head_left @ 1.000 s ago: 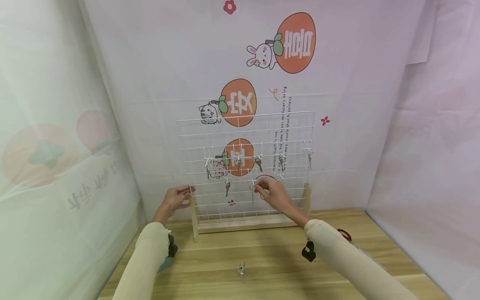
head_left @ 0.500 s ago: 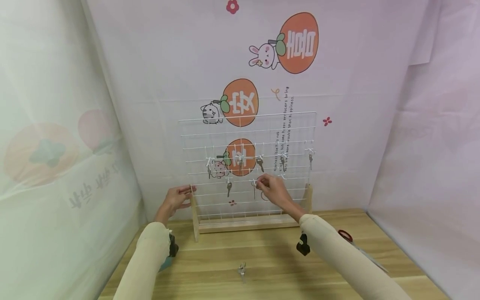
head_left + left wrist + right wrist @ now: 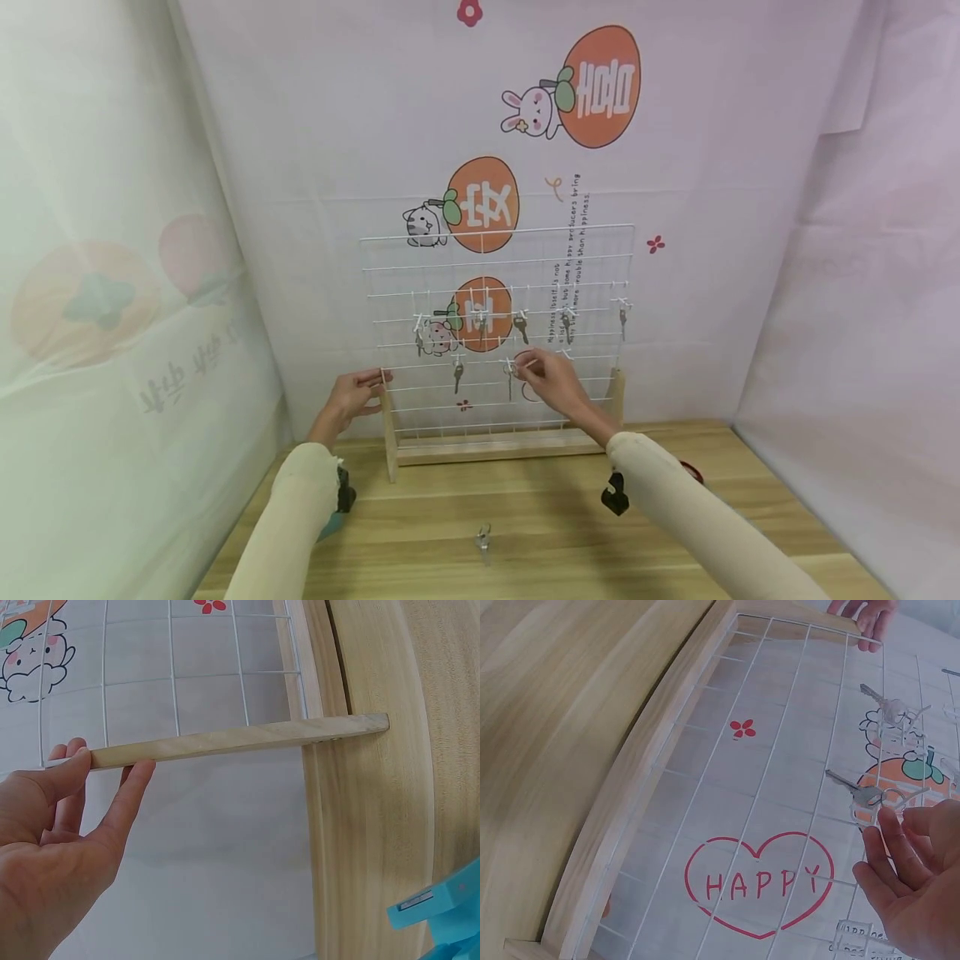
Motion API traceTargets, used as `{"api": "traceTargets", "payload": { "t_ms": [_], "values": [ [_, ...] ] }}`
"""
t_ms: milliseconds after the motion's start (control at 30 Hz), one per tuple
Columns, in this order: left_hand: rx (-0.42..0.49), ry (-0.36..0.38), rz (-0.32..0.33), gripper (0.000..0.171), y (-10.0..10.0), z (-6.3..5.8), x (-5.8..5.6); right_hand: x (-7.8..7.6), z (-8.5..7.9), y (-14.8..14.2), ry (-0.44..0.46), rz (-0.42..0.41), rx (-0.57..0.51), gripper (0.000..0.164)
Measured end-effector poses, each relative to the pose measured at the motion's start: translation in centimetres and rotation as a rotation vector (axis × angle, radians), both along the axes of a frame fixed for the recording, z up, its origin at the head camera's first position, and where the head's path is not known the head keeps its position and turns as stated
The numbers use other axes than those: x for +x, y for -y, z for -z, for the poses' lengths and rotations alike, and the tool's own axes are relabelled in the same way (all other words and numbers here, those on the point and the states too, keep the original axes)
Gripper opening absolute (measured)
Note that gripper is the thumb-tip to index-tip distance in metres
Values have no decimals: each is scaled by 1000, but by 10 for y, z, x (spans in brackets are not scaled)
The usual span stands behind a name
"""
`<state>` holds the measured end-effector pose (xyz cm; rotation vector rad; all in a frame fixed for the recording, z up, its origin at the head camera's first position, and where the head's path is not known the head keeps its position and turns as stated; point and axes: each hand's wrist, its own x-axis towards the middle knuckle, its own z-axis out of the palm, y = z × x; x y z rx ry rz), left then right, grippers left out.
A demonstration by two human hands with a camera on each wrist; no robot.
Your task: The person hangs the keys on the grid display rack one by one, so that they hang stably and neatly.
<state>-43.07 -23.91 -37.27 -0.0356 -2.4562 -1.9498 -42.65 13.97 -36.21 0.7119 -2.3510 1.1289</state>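
Observation:
A white wire grid rack with a wooden base [image 3: 498,452] stands upright against the backdrop, with several keys hanging from its hooks. My left hand [image 3: 352,400] holds the wooden side post [image 3: 225,740], thumb on one face and fingers on the other. My right hand [image 3: 555,382] is at a lower hook near the middle of the grid. There a key [image 3: 866,796] hangs by its ring, and my right fingertips [image 3: 889,821] are right at that ring. I cannot tell whether they pinch it. Another key [image 3: 457,377] hangs on the hook to the left.
A key with a ring [image 3: 483,542] lies on the wooden table [image 3: 420,533]. Red-handled scissors [image 3: 692,472] lie at the right, mostly hidden by the sleeve. A light blue object [image 3: 442,907] is on the table near my left forearm. Hanging cloth encloses the sides and back.
My right hand has raised the key to the lower hook, and the key now hangs there. The hand has since shifted slightly right. My left hand has stayed on the post.

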Motion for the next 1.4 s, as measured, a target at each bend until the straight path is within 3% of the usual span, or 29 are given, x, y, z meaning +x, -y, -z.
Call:
{"api": "traceTargets", "payload": {
  "t_ms": [267, 567, 867, 1400],
  "values": [
    [-2, -1, -2, 44, 1, 2, -2, 19, 8, -7, -31, -35, 49, 9],
    [8, -5, 4, 44, 1, 2, 0, 40, 30, -8, -41, -93, 144, 10],
    [-2, -3, 4, 45, 1, 2, -1, 53, 63, -6, -13, -205, 155, 9],
    [1, 6, 6, 44, -1, -2, 1, 70, 129, 15, 91, -255, 230, 9]
  ]
}}
